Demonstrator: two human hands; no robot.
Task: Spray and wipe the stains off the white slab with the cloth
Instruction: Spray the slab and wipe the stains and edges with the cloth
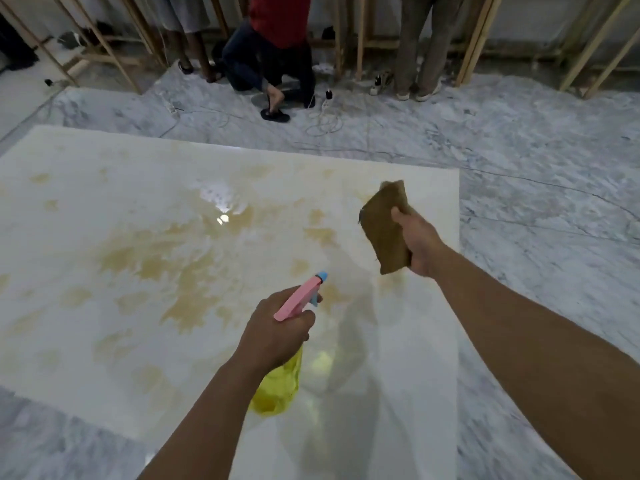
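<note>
Spraying step. Left hand (275, 332) clenched round spray bottle (284, 358), nozzle aimed at yellow stains (173, 268) mid white slab (398, 358) on floor. Right hand (417, 244) gripping folded cloth (386, 228) aloft, near slab's right edge. Next, likely: lower cloth, wipe wetted patch.

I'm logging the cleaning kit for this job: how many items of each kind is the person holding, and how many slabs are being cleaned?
Spray bottle: 1, in the left hand
Cloth: 1, in the right hand
White slab: 1
Total: 3
</note>
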